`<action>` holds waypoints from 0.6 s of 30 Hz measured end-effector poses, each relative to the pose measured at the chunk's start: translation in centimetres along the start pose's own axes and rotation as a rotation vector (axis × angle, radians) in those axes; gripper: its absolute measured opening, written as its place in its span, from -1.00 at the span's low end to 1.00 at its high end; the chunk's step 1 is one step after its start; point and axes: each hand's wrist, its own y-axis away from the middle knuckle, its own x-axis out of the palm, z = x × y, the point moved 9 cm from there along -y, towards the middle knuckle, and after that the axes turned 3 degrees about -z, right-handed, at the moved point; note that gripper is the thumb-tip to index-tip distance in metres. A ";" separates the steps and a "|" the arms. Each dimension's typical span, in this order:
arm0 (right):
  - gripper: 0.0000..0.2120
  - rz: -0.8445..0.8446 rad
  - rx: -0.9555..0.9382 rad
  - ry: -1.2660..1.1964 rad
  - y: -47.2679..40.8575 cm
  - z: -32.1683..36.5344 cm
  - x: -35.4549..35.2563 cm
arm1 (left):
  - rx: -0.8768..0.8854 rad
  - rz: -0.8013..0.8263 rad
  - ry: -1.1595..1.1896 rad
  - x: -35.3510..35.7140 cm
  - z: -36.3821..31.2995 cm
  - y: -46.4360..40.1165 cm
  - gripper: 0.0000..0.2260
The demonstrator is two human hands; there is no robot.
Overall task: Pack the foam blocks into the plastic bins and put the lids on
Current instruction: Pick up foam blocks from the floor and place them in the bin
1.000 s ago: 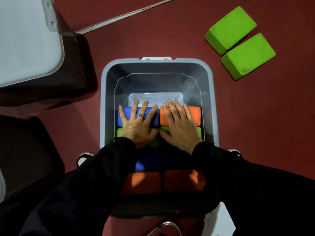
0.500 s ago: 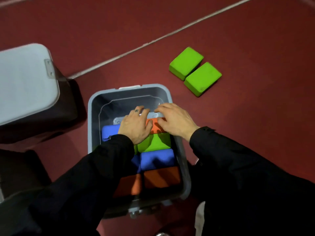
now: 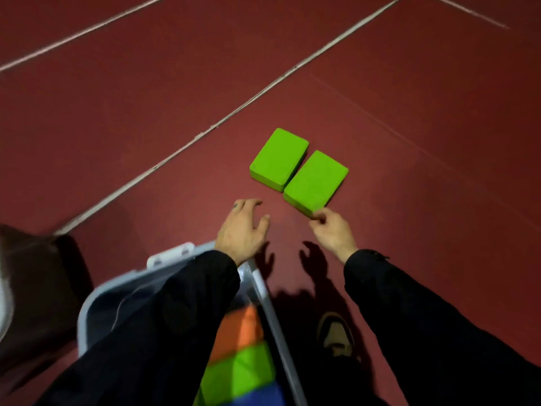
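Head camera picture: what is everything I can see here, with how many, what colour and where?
green foam blocks: two, bright green, side by side on the floor, beyond the hands
plastic bin: one, grey, lower left, lid off
packed blocks: orange, green and blue ones visible inside the bin; full count hidden by the sleeve
floor: dark red with pale lines
shoe: one, dark, right of the bin
left hand: fingers spread, above the floor short of the blocks
right hand: fingertips at the nearer block's corner
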 end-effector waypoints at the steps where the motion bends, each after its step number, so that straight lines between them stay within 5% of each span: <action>1: -0.69 -0.020 0.074 -0.052 -3.0 -0.6 0.3 | -0.009 0.011 -0.007 0.5 0.5 -2.7 -0.49; 10: -0.33 -0.205 0.488 -0.368 -21.7 -10.1 6.3 | -0.054 0.112 -0.159 8.8 5.2 -21.8 -0.42; 15: 0.28 -0.129 0.530 -0.638 -28.8 -18.1 13.7 | -0.110 0.140 -0.242 12.9 7.7 -27.8 -0.41; 18: 0.47 -0.082 0.612 -0.548 -26.5 -15.1 12.4 | -0.186 0.124 -0.291 13.7 9.7 -29.3 -0.48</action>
